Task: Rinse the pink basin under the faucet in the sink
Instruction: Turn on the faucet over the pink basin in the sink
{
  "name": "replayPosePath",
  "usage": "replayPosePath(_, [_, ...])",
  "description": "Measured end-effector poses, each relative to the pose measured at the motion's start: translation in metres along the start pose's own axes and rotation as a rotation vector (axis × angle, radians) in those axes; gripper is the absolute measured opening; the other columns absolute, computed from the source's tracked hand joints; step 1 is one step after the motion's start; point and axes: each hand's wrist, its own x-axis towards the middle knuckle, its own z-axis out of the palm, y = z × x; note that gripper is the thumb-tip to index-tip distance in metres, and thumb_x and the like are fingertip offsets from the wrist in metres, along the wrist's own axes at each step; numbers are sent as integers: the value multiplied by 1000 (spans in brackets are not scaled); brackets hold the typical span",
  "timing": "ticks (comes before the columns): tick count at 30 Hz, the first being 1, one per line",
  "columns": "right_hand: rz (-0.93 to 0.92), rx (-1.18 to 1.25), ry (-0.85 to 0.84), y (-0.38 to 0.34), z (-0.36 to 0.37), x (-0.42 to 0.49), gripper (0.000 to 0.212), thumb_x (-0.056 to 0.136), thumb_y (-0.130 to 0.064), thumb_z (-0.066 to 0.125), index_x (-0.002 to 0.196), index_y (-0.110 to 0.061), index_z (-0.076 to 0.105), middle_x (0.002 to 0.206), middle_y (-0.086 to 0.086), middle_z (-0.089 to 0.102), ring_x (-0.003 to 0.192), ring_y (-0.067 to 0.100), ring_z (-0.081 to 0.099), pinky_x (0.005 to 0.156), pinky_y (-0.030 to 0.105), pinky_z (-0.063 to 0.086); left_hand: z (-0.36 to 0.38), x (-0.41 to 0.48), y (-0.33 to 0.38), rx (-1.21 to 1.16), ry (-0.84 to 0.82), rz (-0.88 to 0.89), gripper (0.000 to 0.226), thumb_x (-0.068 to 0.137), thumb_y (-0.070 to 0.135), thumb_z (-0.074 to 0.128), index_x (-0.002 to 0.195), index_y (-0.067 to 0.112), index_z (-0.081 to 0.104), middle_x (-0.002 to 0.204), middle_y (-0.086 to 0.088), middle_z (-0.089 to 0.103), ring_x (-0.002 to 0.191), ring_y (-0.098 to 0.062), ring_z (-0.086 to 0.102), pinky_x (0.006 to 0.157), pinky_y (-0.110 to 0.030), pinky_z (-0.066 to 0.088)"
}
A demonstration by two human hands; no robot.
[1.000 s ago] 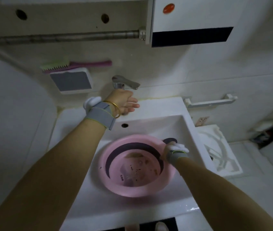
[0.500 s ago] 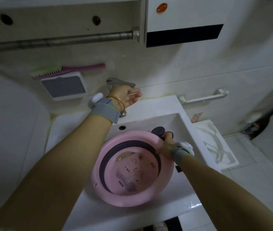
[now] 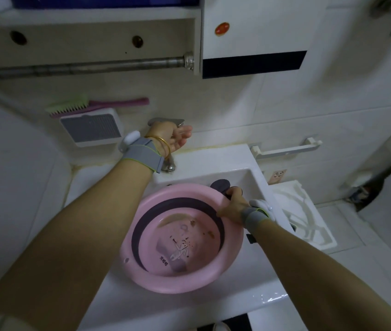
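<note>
While my left hand (image 3: 171, 137) sits under the faucet lever (image 3: 165, 121) at about twelve o'clock, fingers loosely spread with the palm up against its underside and closed on nothing, my right hand (image 3: 233, 206) has its fingers curled tight over the rim of the pink basin (image 3: 182, 237) at its two o'clock edge. That basin rests in the sink (image 3: 244, 185), tipped slightly, with specks of dirt on its floor; I see no water running. I judge the step in hand to be opening the tap. To do it well, I'd lift the lever gently so the flow starts soft, and pin the rim firmly so the light basin doesn't slide. The spout is hidden behind my left wrist, so I'd nudge the basin toward twelve o'clock until the stream lands inside.
</note>
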Motion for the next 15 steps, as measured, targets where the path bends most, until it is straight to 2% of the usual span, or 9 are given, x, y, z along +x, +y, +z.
replayPosePath(4, [-21,-3,20,-7,-5,-5,86,56,-35,76,127,-31,29,119,7,52,109,33,53,96,48,50,0,-2,2,5,-6,3,33,88,-8,21,82,7,50,81,2,61,51,-2,60,45,-12,44])
replayPosePath(7, [-22,1,24,-10,-6,-7,86,60,-33,77,131,-28,29,120,8,51,111,34,52,97,47,49,-2,-3,0,59,-10,5,24,89,-5,26,92,7,47,82,-1,62,44,-3,62,41,-11,45])
replayPosePath(12, [-32,-23,11,-11,-9,-7,82,66,-26,77,134,-22,30,127,12,47,116,36,50,97,48,49,-22,-21,-2,297,-43,-74,18,93,8,37,80,10,48,79,-7,66,39,-6,60,41,-15,38])
replayPosePath(15, [-41,-44,3,-12,-10,-8,82,65,-25,78,133,-21,31,125,11,45,114,37,50,93,48,52,-47,-36,-12,437,-93,-198,18,94,14,42,80,10,54,62,-4,72,29,-3,54,31,-9,31])
